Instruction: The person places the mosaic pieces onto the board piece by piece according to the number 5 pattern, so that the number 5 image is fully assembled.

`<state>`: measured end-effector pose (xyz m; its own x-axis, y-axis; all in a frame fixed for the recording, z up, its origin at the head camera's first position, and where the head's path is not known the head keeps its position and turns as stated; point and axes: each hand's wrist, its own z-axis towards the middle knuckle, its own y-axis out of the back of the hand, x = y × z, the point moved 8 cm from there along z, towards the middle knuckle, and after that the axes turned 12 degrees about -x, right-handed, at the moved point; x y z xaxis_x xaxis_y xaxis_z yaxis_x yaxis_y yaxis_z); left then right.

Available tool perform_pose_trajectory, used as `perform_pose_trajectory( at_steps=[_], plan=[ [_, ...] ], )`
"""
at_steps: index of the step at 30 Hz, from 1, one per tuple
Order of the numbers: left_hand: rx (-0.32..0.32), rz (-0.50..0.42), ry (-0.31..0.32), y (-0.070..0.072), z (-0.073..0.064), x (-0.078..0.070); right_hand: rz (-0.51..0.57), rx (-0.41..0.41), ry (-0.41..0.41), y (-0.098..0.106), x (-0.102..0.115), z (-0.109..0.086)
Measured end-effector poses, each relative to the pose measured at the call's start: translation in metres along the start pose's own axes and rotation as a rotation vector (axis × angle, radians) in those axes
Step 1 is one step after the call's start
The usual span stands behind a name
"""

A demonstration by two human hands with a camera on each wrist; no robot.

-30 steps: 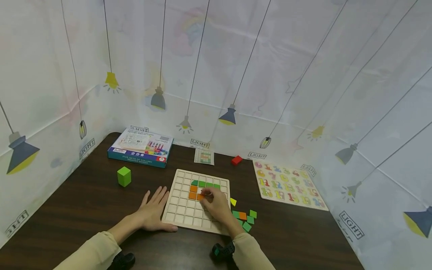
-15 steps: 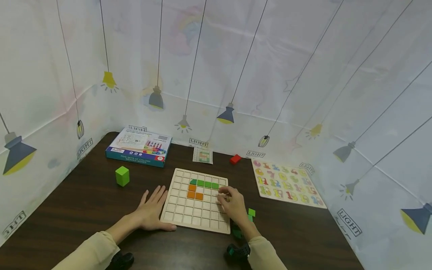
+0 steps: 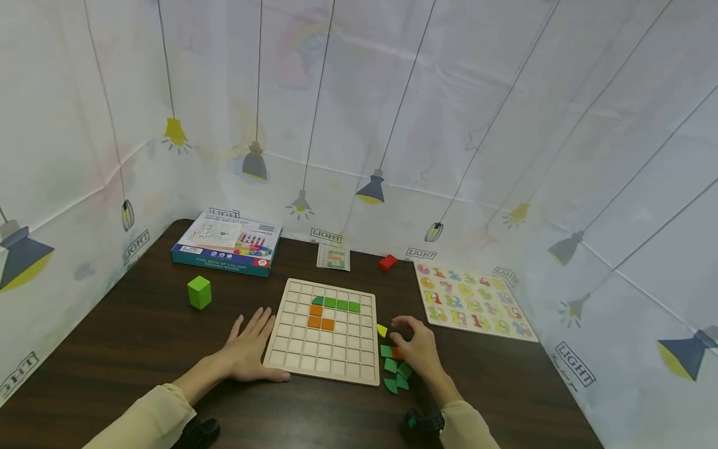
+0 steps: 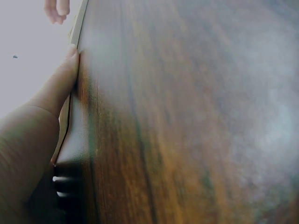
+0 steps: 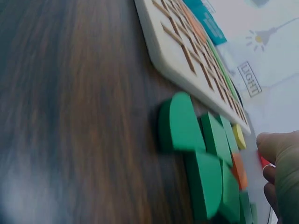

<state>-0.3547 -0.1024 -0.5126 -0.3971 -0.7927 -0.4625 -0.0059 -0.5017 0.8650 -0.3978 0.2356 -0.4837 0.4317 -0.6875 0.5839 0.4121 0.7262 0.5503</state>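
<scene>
1. One dark worktop (image 3: 314, 418) underlies everything.
2. Box (image 3: 224, 246), ten o'clock from the board: looks closed, contents hidden.
3. Grid board (image 3: 323, 365), mid-worktop: cells hold four green tiles (image 3: 342, 304), three orange tiles (image 3: 314, 322).
4. Left hand (image 3: 247, 352), spread wide, touches its eight-o'clock corner, probably steadying it; right hand (image 3: 419, 349), three o'clock, loosely bent, seemingly holds nothing.
5. Loose tiles (image 3: 391, 365), four o'clock, likely for reach.

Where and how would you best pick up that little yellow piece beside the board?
Probably by its near and far edges, coming down from the right: the yellow piece lies close beside the grid board, which crowds its left side, while dark table shows on its right.
</scene>
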Motion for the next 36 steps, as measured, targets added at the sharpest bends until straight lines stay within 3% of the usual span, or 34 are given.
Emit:
perform_pose_trajectory(
  at_steps=[8,19,27,36],
  plan=[
    [-0.018,0.031,0.009,-0.010,0.002,0.011,-0.048,0.026,-0.028,0.011,-0.012,-0.010],
    [-0.021,0.059,0.005,-0.013,0.004,0.015,-0.032,0.241,-0.159,0.010,-0.018,-0.019],
    [-0.033,0.044,0.006,-0.015,0.005,0.018,-0.053,0.185,-0.137,0.009,-0.017,-0.015],
    [-0.022,0.027,0.003,-0.012,0.004,0.013,-0.042,0.184,-0.155,0.008,-0.019,-0.016]
  ],
)
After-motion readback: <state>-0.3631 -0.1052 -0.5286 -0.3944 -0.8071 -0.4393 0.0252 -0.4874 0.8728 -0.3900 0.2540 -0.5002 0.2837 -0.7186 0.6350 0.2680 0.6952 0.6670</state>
